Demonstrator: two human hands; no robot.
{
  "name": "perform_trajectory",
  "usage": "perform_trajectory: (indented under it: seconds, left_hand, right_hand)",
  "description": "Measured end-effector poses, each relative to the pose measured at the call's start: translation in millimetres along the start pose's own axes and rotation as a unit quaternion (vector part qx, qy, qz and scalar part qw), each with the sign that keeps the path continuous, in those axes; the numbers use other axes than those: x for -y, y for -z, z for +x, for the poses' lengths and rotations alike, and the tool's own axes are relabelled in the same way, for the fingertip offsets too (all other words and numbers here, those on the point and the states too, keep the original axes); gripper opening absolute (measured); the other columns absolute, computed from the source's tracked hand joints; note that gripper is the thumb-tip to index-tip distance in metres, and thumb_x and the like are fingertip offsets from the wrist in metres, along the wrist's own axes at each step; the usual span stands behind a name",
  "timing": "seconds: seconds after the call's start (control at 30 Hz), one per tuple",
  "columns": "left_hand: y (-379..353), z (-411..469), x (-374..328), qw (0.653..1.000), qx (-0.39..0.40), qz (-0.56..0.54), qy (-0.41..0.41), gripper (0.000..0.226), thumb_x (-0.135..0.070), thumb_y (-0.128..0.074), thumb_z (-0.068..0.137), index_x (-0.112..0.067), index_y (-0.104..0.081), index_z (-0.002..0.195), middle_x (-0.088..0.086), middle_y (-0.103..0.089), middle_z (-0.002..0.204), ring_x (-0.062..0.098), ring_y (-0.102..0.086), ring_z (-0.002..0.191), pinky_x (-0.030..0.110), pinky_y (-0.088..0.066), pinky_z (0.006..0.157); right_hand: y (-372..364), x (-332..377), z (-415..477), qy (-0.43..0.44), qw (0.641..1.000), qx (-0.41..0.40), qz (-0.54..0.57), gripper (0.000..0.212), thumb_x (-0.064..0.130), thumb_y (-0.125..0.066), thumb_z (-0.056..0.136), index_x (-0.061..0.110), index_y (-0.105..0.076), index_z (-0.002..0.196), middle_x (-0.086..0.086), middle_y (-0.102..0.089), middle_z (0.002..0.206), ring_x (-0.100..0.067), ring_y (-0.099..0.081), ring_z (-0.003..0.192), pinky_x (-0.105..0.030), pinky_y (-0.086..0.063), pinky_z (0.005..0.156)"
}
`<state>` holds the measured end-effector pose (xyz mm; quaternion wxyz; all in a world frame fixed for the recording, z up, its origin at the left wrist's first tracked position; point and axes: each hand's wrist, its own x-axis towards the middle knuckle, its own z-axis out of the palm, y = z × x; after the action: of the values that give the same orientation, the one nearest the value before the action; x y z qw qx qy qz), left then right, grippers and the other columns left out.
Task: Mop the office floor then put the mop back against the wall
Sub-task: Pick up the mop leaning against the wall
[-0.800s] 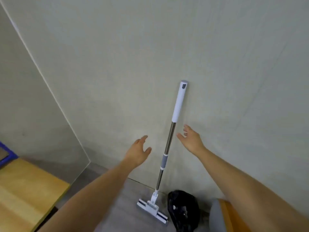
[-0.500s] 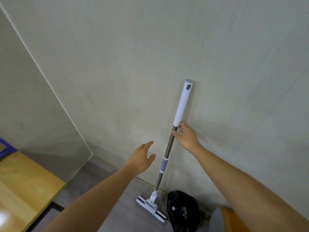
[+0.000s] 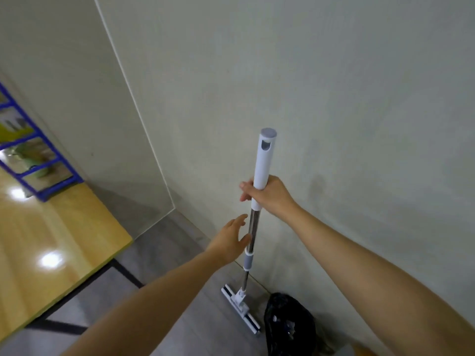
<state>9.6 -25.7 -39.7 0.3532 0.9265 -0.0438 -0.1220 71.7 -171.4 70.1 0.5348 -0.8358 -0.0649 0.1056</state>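
The right hand (image 3: 272,195) has slid up the single mop (image 3: 262,165) and now wraps the base of its white grip; the left hand (image 3: 231,240), fingers spread, has closed in on the steel shaft, perhaps touching it. The mop stands nearly upright by the wall (image 3: 334,86), flat white head on the grey floor (image 3: 180,304), one black bag (image 3: 288,325) just beside it, contents too dark to tell.

Grey floor (image 3: 180,291). On it: mop (image 3: 248,262), flat head down, near wall (image 3: 334,98) base; black plastic bag (image 3: 288,327), just beside mop head; wood-topped table (image 3: 51,247), left.
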Motion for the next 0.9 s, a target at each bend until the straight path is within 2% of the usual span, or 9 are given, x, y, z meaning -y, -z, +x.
perform_trajectory:
  seconds: [0.07, 0.13, 0.27, 0.33, 0.47, 0.6, 0.73, 0.83, 0.9]
  left_hand:
    - [5.2, -6.8, 4.6, 0.999, -0.026, -0.03, 0.015, 0.051, -0.04, -0.055, 0.1, -0.027, -0.04, 0.148, -0.002, -0.057, 0.138, 0.018, -0.057, 0.122, 0.036, -0.048, 0.102]
    - [9.5, -15.2, 9.9, 0.993, -0.063, -0.082, 0.052, 0.033, -0.04, -0.057, 0.1, -0.022, -0.054, 0.128, -0.001, -0.065, 0.122, 0.02, -0.063, 0.11, 0.038, -0.052, 0.096]
    - [16.4, -36.8, 22.7, 0.975, -0.125, -0.142, 0.113, 0.016, -0.034, -0.054, 0.102, -0.018, -0.053, 0.101, 0.0, -0.066, 0.096, 0.021, -0.064, 0.087, 0.038, -0.054, 0.082]
    - [21.7, -49.8, 29.4, 0.969, -0.142, -0.153, 0.133, 0.016, -0.033, -0.052, 0.102, -0.017, -0.052, 0.101, 0.001, -0.064, 0.091, 0.019, -0.062, 0.08, 0.038, -0.053, 0.078]
    - [43.8, -87.5, 43.7, 0.953, -0.187, -0.169, 0.168, 0.019, -0.035, -0.051, 0.102, -0.018, -0.052, 0.11, 0.003, -0.066, 0.099, 0.021, -0.064, 0.09, 0.039, -0.054, 0.083]
    - [65.2, -142.6, 60.4, 0.937, -0.244, -0.155, 0.198, 0.014, -0.032, -0.05, 0.103, -0.019, -0.048, 0.105, 0.002, -0.062, 0.087, 0.02, -0.058, 0.075, 0.04, -0.052, 0.073]
    - [88.9, -204.6, 76.8, 0.922, -0.283, -0.144, 0.224, 0.012, -0.033, -0.048, 0.103, -0.022, -0.046, 0.102, -0.004, -0.057, 0.081, 0.011, -0.053, 0.066, 0.027, -0.041, 0.058]
    - [102.4, -262.1, 95.3, 0.908, -0.318, -0.133, 0.24, 0.01, -0.032, -0.047, 0.103, -0.023, -0.043, 0.102, -0.003, -0.058, 0.083, 0.017, -0.056, 0.072, 0.03, -0.041, 0.06]
    - [108.6, -305.8, 114.3, 0.894, -0.341, -0.134, 0.257, 0.011, -0.035, -0.047, 0.103, -0.026, -0.042, 0.103, -0.005, -0.057, 0.081, 0.016, -0.056, 0.073, 0.029, -0.04, 0.06]
  right_hand:
    - [-19.4, 24.2, -2.2, 0.03, 0.998, 0.05, 0.002, 0.032, 0.041, -0.071, 0.092, 0.011, -0.072, 0.08, 0.002, -0.077, 0.076, -0.011, -0.072, 0.077, -0.031, -0.057, 0.082]
    - [-39.6, 41.8, -5.6, 0.048, 0.995, 0.088, -0.012, 0.04, 0.044, -0.071, 0.092, 0.009, -0.069, 0.072, -0.002, -0.075, 0.072, -0.017, -0.071, 0.074, -0.032, -0.058, 0.08]
    - [-75.6, 62.9, -13.6, 0.086, 0.987, 0.139, -0.004, 0.048, 0.04, -0.069, 0.093, -0.001, -0.063, 0.069, -0.013, -0.068, 0.067, -0.017, -0.063, 0.063, -0.037, -0.057, 0.079]
    - [-90.0, 72.7, -16.4, 0.107, 0.98, 0.169, 0.003, 0.048, 0.037, -0.068, 0.094, -0.005, -0.06, 0.071, -0.017, -0.066, 0.067, -0.013, -0.06, 0.06, -0.035, -0.055, 0.074]
    - [-127.9, 99.3, -23.0, 0.148, 0.955, 0.257, -0.008, 0.045, 0.038, -0.068, 0.094, 0.004, -0.057, 0.068, -0.012, -0.063, 0.062, -0.013, -0.059, 0.059, -0.032, -0.052, 0.07]
    - [-172.1, 137.0, -49.2, 0.177, 0.929, 0.324, -0.015, 0.035, 0.04, -0.07, 0.093, 0.013, -0.058, 0.075, -0.004, -0.064, 0.062, -0.014, -0.061, 0.061, -0.029, -0.053, 0.069]
    - [-221.4, 168.0, -86.2, 0.224, 0.905, 0.361, -0.012, 0.04, 0.045, -0.07, 0.092, 0.014, -0.058, 0.07, -0.006, -0.063, 0.06, -0.013, -0.061, 0.059, -0.032, -0.054, 0.069]
    - [-264.7, 190.9, -123.9, 0.248, 0.882, 0.401, -0.01, 0.046, 0.044, -0.069, 0.092, 0.005, -0.062, 0.069, -0.012, -0.066, 0.063, -0.013, -0.061, 0.059, -0.039, -0.056, 0.074]
    - [-298.1, 206.8, -156.8, 0.263, 0.863, 0.431, 0.004, 0.051, 0.038, -0.07, 0.094, -0.003, -0.059, 0.065, -0.013, -0.063, 0.06, -0.014, -0.058, 0.058, -0.034, -0.053, 0.07]
